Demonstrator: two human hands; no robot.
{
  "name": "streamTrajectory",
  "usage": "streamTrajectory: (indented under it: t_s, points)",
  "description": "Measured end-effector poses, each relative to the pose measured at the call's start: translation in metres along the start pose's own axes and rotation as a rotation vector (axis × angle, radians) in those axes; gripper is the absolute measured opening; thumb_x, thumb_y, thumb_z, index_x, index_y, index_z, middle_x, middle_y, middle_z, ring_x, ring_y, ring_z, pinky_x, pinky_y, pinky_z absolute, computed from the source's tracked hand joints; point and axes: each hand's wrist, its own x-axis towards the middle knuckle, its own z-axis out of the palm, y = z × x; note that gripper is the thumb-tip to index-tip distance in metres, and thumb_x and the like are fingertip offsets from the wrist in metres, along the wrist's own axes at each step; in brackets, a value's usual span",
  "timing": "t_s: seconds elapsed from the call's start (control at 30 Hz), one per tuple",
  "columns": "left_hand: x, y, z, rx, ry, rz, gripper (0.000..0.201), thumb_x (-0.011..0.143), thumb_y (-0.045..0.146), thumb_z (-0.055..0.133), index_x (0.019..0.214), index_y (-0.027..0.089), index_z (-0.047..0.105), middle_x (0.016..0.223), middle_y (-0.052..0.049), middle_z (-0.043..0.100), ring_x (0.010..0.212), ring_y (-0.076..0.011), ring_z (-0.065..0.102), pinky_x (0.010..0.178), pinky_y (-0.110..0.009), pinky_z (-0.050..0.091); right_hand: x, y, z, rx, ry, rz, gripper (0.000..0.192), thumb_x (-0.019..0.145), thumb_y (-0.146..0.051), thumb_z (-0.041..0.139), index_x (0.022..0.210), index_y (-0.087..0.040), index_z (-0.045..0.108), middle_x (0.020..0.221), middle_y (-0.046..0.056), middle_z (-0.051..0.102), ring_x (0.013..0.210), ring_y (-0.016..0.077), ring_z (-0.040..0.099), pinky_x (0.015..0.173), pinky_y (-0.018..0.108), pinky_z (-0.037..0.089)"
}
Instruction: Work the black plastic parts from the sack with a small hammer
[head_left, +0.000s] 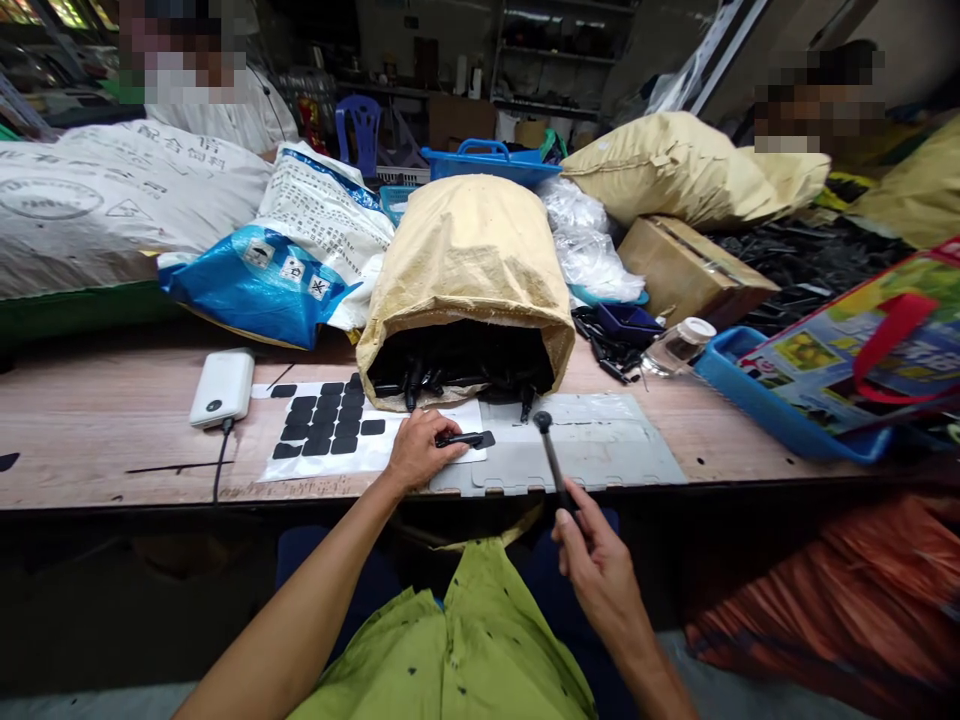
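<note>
Head view: sack (open, parts inside) lies just behind both hands.

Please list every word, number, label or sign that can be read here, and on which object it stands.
White sack: printed characters and a round stamp, too blurred to read.
Blue-and-white bag: lines of print and small square symbols, too small to read.
Colourful bag: pictures only, no readable words.
Nothing else carries text.

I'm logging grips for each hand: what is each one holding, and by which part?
The right hand grips a thin black rod at its lower end. The left hand pins a small black part on the white sheet by its left end.
</note>
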Motion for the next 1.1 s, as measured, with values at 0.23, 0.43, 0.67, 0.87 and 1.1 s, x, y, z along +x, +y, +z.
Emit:
streamTrajectory:
  t_s: [0.23, 0.43, 0.67, 0.87, 1.1]
  points:
    - [0.000, -0.002, 0.001, -0.036, 0.007, -0.015, 0.018, 0.076, 0.033, 0.082, 0.091, 0.026, 0.076, 0.088, 0.000, 0.071, 0.092, -0.0225, 0.056, 0.084, -0.035, 0.041, -0.006, -0.036, 0.029, 0.063, -0.254, -0.073, 0.055, 0.104, -0.042, 0.045, 0.156, -0.025, 0.044, 0.086, 0.001, 0.070, 0.066, 0.0131, 0.063, 0.061, 0.022, 0.053]
    - [-0.001, 0.001, -0.001, -0.024, 0.013, -0.001, 0.010, 0.077, 0.028, 0.080, 0.084, 0.024, 0.075, 0.084, 0.000, 0.069, 0.089, -0.0214, 0.055, 0.081, -0.033, 0.040, -0.003, -0.046, 0.043, -0.060, -0.280, -0.294, 0.050, 0.105, -0.032, 0.042, 0.153, -0.026, 0.048, 0.131, 0.007, 0.069, 0.113, 0.0191, 0.068, 0.099, 0.030, 0.054]
    - [-0.001, 0.002, -0.001, -0.052, 0.011, -0.008, 0.016, 0.076, 0.031, 0.082, 0.090, 0.025, 0.076, 0.085, 0.000, 0.070, 0.090, -0.0214, 0.056, 0.084, -0.034, 0.040, -0.002, -0.044, 0.040, -0.101, -0.234, -0.239, 0.048, 0.105, -0.032, 0.042, 0.152, -0.025, 0.050, 0.138, 0.006, 0.066, 0.120, 0.0200, 0.067, 0.104, 0.032, 0.053]
    - [0.000, -0.001, 0.001, -0.043, 0.016, -0.009, 0.016, 0.075, 0.030, 0.082, 0.089, 0.025, 0.076, 0.086, 0.001, 0.071, 0.091, -0.0215, 0.057, 0.085, -0.035, 0.040, -0.005, -0.045, 0.036, -0.081, -0.222, -0.210, 0.048, 0.104, -0.033, 0.044, 0.150, -0.024, 0.053, 0.137, 0.006, 0.068, 0.119, 0.0201, 0.068, 0.102, 0.031, 0.055]
    - [-0.003, 0.004, -0.001, -0.026, 0.016, -0.003, 0.016, 0.076, 0.031, 0.081, 0.089, 0.025, 0.075, 0.086, 0.001, 0.071, 0.090, -0.0216, 0.056, 0.083, -0.034, 0.040, -0.002, -0.013, 0.013, -0.164, 0.002, -0.118, 0.051, 0.101, -0.042, 0.048, 0.148, -0.025, 0.055, 0.145, 0.007, 0.061, 0.130, 0.0233, 0.060, 0.105, 0.035, 0.051]
